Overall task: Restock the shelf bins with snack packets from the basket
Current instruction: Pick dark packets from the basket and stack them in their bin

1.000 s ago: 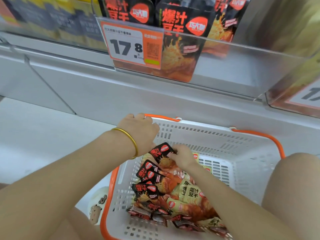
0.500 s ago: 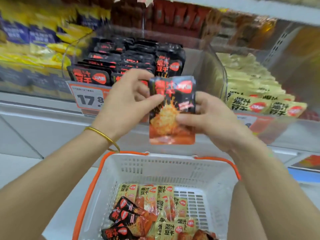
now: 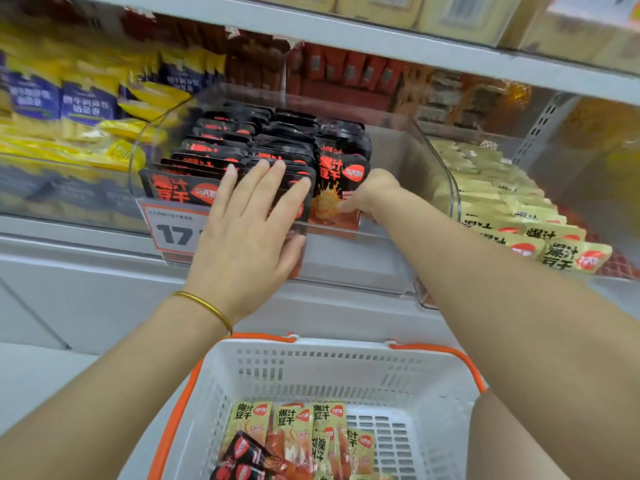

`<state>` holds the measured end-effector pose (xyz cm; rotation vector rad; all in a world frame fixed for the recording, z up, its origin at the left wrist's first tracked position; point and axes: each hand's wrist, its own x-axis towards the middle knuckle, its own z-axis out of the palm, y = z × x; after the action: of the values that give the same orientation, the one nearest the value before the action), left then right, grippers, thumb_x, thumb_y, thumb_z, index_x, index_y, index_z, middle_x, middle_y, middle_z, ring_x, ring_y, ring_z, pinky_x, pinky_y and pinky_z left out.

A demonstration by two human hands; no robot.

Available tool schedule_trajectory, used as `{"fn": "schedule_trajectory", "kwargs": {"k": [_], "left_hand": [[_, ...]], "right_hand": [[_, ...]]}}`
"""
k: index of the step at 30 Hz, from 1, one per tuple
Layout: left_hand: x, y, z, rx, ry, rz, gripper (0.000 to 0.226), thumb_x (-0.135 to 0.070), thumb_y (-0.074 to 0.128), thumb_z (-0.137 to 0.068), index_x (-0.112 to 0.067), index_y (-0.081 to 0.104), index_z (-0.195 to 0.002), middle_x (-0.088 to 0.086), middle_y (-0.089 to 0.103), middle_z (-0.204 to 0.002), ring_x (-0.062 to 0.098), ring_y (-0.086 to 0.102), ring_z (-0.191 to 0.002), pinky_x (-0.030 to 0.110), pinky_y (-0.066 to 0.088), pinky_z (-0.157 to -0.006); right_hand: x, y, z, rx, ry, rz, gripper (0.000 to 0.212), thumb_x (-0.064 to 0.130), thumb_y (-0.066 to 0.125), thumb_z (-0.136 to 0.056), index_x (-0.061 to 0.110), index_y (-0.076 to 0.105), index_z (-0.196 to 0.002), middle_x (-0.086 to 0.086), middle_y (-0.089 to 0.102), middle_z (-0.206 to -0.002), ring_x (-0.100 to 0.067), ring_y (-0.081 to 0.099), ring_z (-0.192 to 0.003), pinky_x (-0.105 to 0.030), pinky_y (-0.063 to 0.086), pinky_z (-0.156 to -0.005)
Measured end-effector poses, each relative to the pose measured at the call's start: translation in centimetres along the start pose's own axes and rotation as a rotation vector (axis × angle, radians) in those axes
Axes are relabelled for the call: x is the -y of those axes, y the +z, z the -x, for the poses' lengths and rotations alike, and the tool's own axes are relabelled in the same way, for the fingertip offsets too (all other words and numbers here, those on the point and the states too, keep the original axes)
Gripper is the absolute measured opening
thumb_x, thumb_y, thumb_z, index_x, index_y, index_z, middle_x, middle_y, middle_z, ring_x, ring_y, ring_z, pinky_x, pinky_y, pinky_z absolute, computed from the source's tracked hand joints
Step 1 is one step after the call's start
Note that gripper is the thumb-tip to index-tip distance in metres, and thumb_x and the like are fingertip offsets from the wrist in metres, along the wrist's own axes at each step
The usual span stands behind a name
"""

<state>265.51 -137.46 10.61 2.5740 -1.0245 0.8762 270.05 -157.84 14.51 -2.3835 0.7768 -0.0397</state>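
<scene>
The black packet [image 3: 337, 188] that both hands held up in front of the shelf [image 3: 104, 268] half a second ago now stands inside the clear bin [image 3: 434, 161], at the front of its right-hand row. By my reading this one is all but stocked. Three stocked sections show on the shelf: yellow and blue bags [image 3: 86, 109] to the left, the clear bin in the middle, and shelf yellow-green packets [image 3: 519, 216] to the right. The clear bin holds three rows of black packs. The left and middle rows run deep, while the right row is short with bare floor behind it, so there looks to be room for more. The basket [image 3: 311, 344] sits below, with at least four basket yellow-green packets [image 3: 292, 420] and two basket black packets [image 3: 242, 452] in view; its lower part is cut off. The left hand [image 3: 249, 216] lies flat, fingers straight, pressing on the middle row's fronts. The right hand [image 3: 367, 195] reaches into the bin, fingers curled on the black packet's lower edge, gripping it. One price tag [image 3: 173, 233] is partly covered, and one bangle [image 3: 204, 306] circles the left wrist.
</scene>
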Motion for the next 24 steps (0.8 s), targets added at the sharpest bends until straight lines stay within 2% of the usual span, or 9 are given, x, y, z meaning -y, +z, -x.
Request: {"fn": "schedule_trajectory", "kwargs": {"k": [4,8,10,12,15,17,19,21,24], "left_hand": [[-0.2,0.0,-0.1,0.013,0.001,-0.007,0.057,-0.032,0.042,-0.086,-0.011,0.044,-0.138,0.019,0.041,-0.143,0.035,0.033,-0.136,0.050,0.014,-0.115],[0.1,0.1,-0.2,0.034,0.003,-0.029,0.057,-0.032,0.041,-0.086,-0.011,0.043,-0.139,0.018,0.042,-0.143,0.034,0.032,-0.136,0.051,0.015,-0.115],[0.1,0.1,-0.1,0.043,0.009,-0.030,0.056,-0.031,0.042,-0.086,-0.012,0.043,-0.139,0.018,0.041,-0.144,0.034,0.032,-0.137,0.050,0.014,-0.115],[0.2,-0.1,0.0,0.024,0.019,-0.024,0.056,-0.029,0.043,-0.086,-0.011,0.043,-0.139,0.018,0.040,-0.144,0.034,0.032,-0.137,0.051,0.014,-0.115],[-0.2,-0.6,0.4,-0.074,0.056,0.008,0.051,-0.022,0.047,-0.086,-0.008,0.048,-0.135,0.019,0.041,-0.144,0.037,0.035,-0.135,0.054,0.018,-0.113],[-1.0,-1.3,1.0,-0.153,0.105,0.037,0.045,-0.018,0.049,-0.087,-0.006,0.053,-0.130,0.019,0.044,-0.141,0.037,0.039,-0.131,0.055,0.024,-0.111],[-1.9,-2.0,2.3,-0.155,0.130,0.075,0.040,-0.013,0.051,-0.086,-0.005,0.058,-0.124,0.018,0.047,-0.139,0.036,0.041,-0.128,0.054,0.030,-0.108],[-2.3,-2.2,4.2,-0.030,0.109,0.093,0.041,-0.013,0.054,-0.081,-0.006,0.059,-0.121,0.016,0.049,-0.138,0.034,0.041,-0.126,0.050,0.033,-0.106],[-2.2,-1.5,7.5,0.284,0.072,0.062,0.045,-0.021,0.048,-0.077,-0.009,0.059,-0.119,0.013,0.051,-0.134,0.033,0.043,-0.122,0.044,0.034,-0.100]], "right_hand": [[0.5,0.6,-0.4,0.025,0.043,-0.111,0.029,0.017,0.074,-0.082,0.004,0.050,-0.071,-0.013,0.068,-0.074,-0.025,0.066,-0.072,-0.042,0.057,-0.080],[0.5,1.1,-0.4,0.061,0.048,-0.091,0.031,0.013,0.069,-0.086,0.003,0.049,-0.065,-0.011,0.062,-0.063,-0.022,0.062,-0.058,-0.041,0.058,-0.076],[0.3,0.8,-0.5,0.079,0.057,-0.115,0.027,0.010,0.068,-0.086,0.003,0.050,-0.067,-0.012,0.064,-0.069,-0.022,0.061,-0.059,-0.039,0.059,-0.074],[0.0,0.5,-0.4,0.067,0.047,-0.195,0.018,0.007,0.068,-0.084,0.004,0.052,-0.076,-0.016,0.066,-0.090,-0.026,0.064,-0.071,-0.038,0.057,-0.073],[0.2,-0.8,0.8,-0.091,-0.055,-0.243,0.037,0.008,0.075,-0.076,0.007,0.047,-0.100,-0.020,0.063,-0.111,-0.031,0.065,-0.094,-0.045,0.056,-0.081],[0.3,-2.0,3.5,-0.235,-0.182,-0.257,0.041,0.008,0.077,-0.074,0.014,0.038,-0.089,-0.021,0.064,-0.102,-0.032,0.066,-0.090,-0.048,0.056,-0.077],[-0.7,-2.6,7.7,-0.330,-0.358,-0.289,0.039,0.008,0.070,-0.078,0.021,0.034,-0.074,-0.011,0.063,-0.085,-0.028,0.067,-0.069,-0.039,0.056,-0.060],[-2.9,-1.0,12.2,-0.228,-0.427,-0.401,0.035,0.004,0.065,-0.082,0.021,0.037,-0.071,-0.002,0.055,-0.069,-0.017,0.061,-0.045,-0.030,0.049,-0.040],[-7.5,6.1,15.1,0.181,-0.255,-0.313,0.027,0.000,0.059,-0.086,0.017,0.045,-0.070,-0.008,0.059,-0.064,-0.019,0.062,-0.046,-0.031,0.051,-0.044]]}}
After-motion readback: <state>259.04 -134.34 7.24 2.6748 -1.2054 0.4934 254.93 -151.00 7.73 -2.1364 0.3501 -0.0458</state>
